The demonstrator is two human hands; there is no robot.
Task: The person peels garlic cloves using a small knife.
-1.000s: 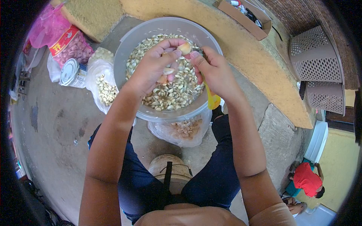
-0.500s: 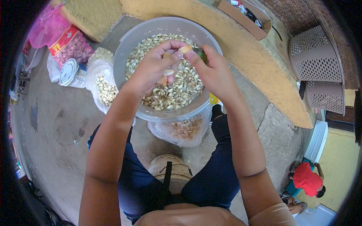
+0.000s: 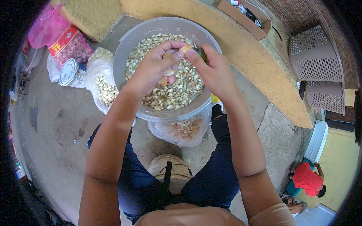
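Note:
Garlic cloves (image 3: 169, 98) fill a big round grey tub (image 3: 130, 35) in front of me. Above them, my left hand (image 3: 158, 66) pinches one pale orange garlic clove (image 3: 185, 49) between thumb and index finger. More cloves (image 3: 168, 72) rest against its curled lower fingers. My right hand (image 3: 211, 67) meets it from the right, thumb tip against the same clove. In its curled fingers is a dark green object (image 3: 201, 54), mostly hidden; its kind does not show.
A plastic bag of peelings (image 3: 184, 130) sits below the tub. To the left are a bag of peeled cloves (image 3: 106, 90), a can (image 3: 69, 71) and a pink mesh sack (image 3: 69, 49). Perforated crates (image 3: 316, 54) stand right. A person in red (image 3: 307, 179) is at lower right.
Hardly anything differs. Both hands stay over the tub at the same clove, with only slight finger movement; the dark green object in the right hand has shifted a little.

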